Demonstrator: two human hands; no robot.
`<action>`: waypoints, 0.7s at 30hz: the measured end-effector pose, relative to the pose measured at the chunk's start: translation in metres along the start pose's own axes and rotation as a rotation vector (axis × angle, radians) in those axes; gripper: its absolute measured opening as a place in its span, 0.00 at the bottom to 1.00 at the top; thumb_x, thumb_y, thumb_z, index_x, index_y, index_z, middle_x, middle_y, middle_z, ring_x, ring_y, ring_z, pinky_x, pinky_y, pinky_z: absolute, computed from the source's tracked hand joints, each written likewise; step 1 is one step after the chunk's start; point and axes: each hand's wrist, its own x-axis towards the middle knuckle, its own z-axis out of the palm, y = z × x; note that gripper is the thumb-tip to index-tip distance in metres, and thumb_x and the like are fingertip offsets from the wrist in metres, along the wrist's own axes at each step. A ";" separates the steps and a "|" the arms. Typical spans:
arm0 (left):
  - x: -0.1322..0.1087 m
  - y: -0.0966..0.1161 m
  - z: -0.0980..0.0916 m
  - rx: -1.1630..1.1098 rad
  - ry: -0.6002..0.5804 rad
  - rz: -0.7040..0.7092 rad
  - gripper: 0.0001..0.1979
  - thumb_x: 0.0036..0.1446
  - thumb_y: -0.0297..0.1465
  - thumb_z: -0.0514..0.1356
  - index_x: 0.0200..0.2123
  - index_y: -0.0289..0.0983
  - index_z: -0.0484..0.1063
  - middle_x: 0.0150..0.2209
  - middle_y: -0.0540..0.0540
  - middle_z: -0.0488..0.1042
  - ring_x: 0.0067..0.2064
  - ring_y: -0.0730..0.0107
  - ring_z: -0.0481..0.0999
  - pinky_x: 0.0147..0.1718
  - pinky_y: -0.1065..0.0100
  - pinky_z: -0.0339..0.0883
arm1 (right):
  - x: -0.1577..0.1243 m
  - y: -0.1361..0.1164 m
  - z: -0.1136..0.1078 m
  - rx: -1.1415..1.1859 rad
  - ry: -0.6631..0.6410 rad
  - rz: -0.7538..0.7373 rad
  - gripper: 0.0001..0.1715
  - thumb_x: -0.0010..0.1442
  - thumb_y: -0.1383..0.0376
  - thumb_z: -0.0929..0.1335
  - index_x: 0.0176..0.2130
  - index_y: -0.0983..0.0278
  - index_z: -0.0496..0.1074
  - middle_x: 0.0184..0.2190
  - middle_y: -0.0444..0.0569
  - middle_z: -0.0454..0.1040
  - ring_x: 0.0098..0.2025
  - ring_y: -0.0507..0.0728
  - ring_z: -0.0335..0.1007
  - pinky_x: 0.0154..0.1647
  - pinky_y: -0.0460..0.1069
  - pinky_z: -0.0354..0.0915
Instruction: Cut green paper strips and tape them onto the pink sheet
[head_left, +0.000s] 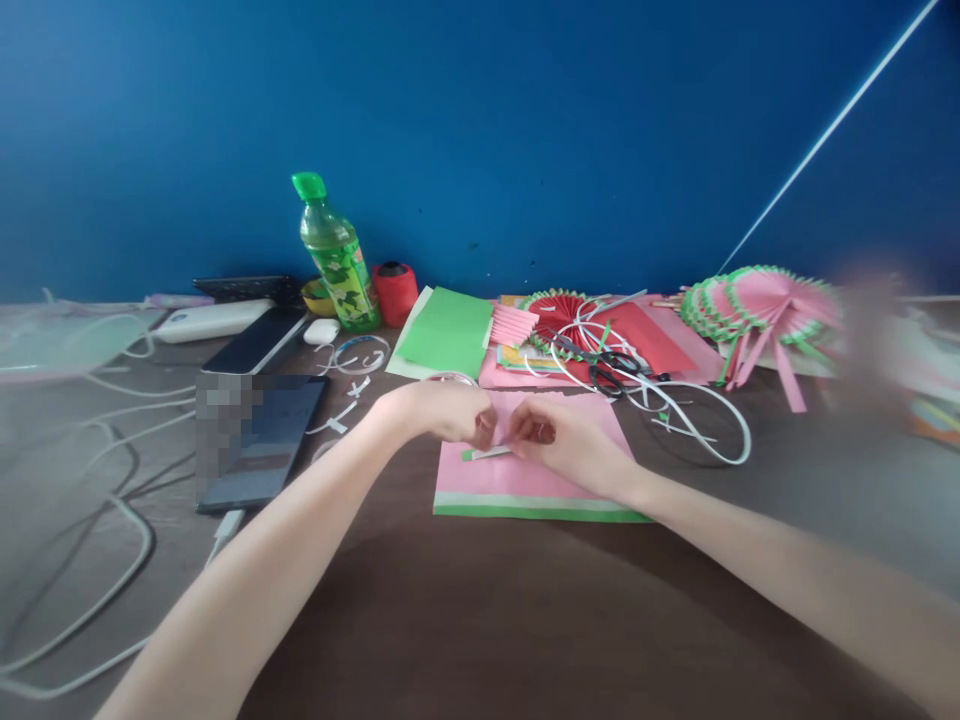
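Observation:
My left hand [466,412] and my right hand [551,437] are close together over a pink sheet of paper [525,485] with a green and white band along its near edge. The left fingers are curled in, and what they hold, if anything, is hidden. My right thumb and fingers are bent into a pinch, also hiding whatever is between them. A narrow white strip with a green end [487,454] shows just below the fingertips. It reaches the right fingers; whether they grip it I cannot tell. Behind the left hand a roll of clear tape [452,378] is partly visible.
Behind lie green paper [444,330], red folded paper [559,312], black scissors [616,372] and a looped white cable [742,440]. Pink-green paper fans [772,310] are at right. A leaning green bottle [341,265], red thread spool [394,295], tablet [277,450] and cables are left.

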 end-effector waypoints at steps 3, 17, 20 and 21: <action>0.002 -0.001 0.003 0.016 0.014 -0.031 0.09 0.44 0.31 0.55 0.27 0.39 0.74 0.23 0.51 0.72 0.23 0.75 0.65 0.19 0.73 0.49 | 0.001 0.006 0.002 -0.004 -0.012 0.008 0.05 0.49 0.71 0.64 0.29 0.62 0.66 0.24 0.43 0.69 0.25 0.50 0.63 0.25 0.46 0.58; 0.006 0.001 0.005 0.079 -0.008 -0.064 0.12 0.44 0.30 0.53 0.31 0.40 0.74 0.25 0.50 0.72 0.23 0.75 0.65 0.19 0.73 0.49 | 0.004 0.005 -0.004 0.079 -0.067 0.064 0.05 0.50 0.71 0.63 0.29 0.62 0.66 0.22 0.41 0.68 0.26 0.50 0.64 0.27 0.46 0.60; 0.006 0.002 0.006 0.083 0.007 -0.076 0.12 0.43 0.29 0.53 0.30 0.40 0.74 0.23 0.50 0.71 0.21 0.76 0.63 0.19 0.73 0.49 | 0.004 0.005 -0.005 0.100 -0.067 0.080 0.04 0.50 0.70 0.63 0.28 0.62 0.66 0.23 0.41 0.68 0.26 0.50 0.64 0.28 0.46 0.60; 0.006 0.002 0.007 0.089 0.011 -0.077 0.11 0.43 0.29 0.53 0.30 0.40 0.74 0.23 0.51 0.71 0.21 0.77 0.62 0.19 0.73 0.49 | 0.005 0.006 -0.005 0.107 -0.063 0.084 0.04 0.49 0.70 0.64 0.28 0.62 0.66 0.23 0.42 0.68 0.26 0.50 0.64 0.28 0.46 0.60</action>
